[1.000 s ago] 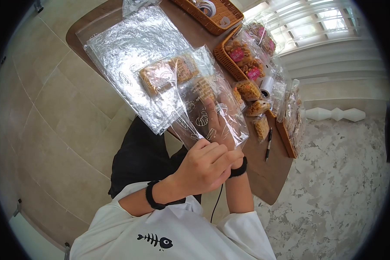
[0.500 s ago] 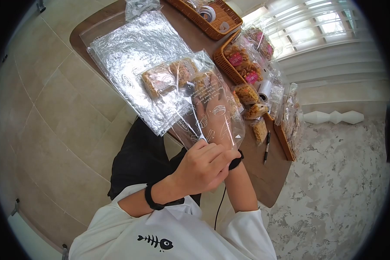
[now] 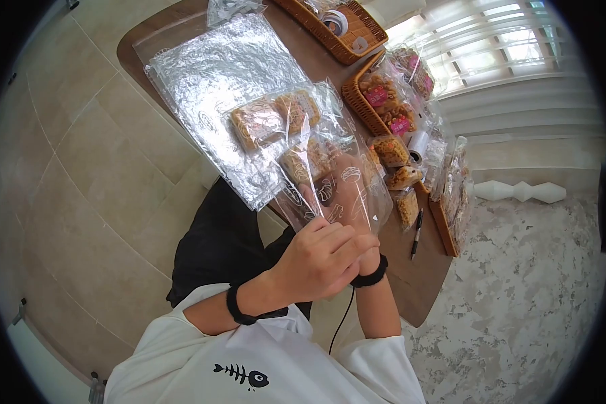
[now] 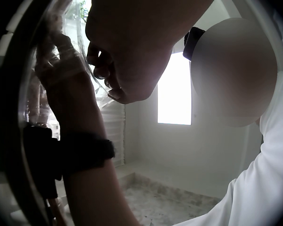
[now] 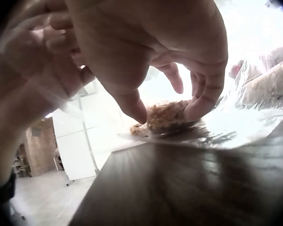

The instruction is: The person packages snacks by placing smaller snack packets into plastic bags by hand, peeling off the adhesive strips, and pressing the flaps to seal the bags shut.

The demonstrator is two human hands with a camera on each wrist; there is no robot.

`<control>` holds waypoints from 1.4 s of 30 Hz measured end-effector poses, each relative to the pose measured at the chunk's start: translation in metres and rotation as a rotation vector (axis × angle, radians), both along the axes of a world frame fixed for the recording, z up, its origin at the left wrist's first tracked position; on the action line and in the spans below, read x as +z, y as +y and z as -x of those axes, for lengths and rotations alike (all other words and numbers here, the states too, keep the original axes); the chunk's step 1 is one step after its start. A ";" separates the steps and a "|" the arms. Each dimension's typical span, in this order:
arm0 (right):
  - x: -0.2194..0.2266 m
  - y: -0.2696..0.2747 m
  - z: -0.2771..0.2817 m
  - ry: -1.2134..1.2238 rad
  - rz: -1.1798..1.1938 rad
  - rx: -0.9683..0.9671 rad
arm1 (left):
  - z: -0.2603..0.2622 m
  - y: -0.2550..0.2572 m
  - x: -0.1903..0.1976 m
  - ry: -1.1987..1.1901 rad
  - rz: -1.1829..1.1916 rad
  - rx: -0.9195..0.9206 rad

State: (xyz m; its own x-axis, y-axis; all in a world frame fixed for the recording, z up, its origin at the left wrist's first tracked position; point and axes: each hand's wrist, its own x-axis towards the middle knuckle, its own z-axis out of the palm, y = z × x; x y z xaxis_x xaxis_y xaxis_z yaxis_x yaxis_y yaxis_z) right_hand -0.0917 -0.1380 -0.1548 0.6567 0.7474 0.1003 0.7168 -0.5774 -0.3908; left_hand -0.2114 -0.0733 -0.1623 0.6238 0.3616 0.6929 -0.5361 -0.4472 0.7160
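Observation:
My left hand (image 3: 324,257) pinches the near opening of a clear plastic bag (image 3: 367,198) printed with white bread drawings, close by the right wrist. Inside the bag, seen through the film, is my right hand (image 3: 349,190). Its thumb and fingers grip a small golden crumbly snack block (image 5: 169,117) from both sides, low over the table in the right wrist view. Just beyond it, two more wrapped snack blocks (image 3: 256,126) sit side by side at the bag's far end, over the silver foil sheet (image 3: 212,74). In the left wrist view both hands are dark.
Along the right of the brown table (image 3: 411,289) stand a wicker basket (image 3: 357,94) of bagged snacks and another basket (image 3: 330,37) with tape. Small snack packs (image 3: 405,178), a white roll (image 3: 418,146) and a black pen (image 3: 417,234) lie nearer the right edge.
Inside the bag, my right hand has reached forward, then drawn back toward me and leftward with the snack block. My left hand keeps its pinch on the bag; the head view has shifted slightly.

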 end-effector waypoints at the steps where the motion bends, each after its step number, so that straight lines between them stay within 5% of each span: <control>1: -0.007 -0.005 -0.003 0.072 -0.067 0.048 | 0.000 -0.001 0.000 0.008 -0.008 0.003; 6: -0.029 -0.021 -0.010 0.353 -0.345 0.221 | 0.001 -0.003 0.000 0.015 -0.038 -0.023; 8: -0.009 -0.007 -0.003 0.748 -0.529 0.090 | 0.001 -0.004 -0.001 0.005 -0.001 -0.008; 12: -0.013 -0.010 -0.002 0.727 -0.511 -0.008 | -0.001 -0.006 -0.001 0.017 0.002 -0.017; 14: -0.020 -0.015 -0.010 0.533 -0.289 0.046 | -0.001 -0.007 -0.001 0.013 -0.004 -0.015; 17: -0.023 -0.018 -0.017 0.519 -0.265 0.168 | -0.001 -0.006 -0.002 0.043 -0.015 -0.029; 42: -0.010 0.005 -0.007 0.181 -0.061 0.185 | -0.003 -0.006 -0.004 0.033 0.024 -0.043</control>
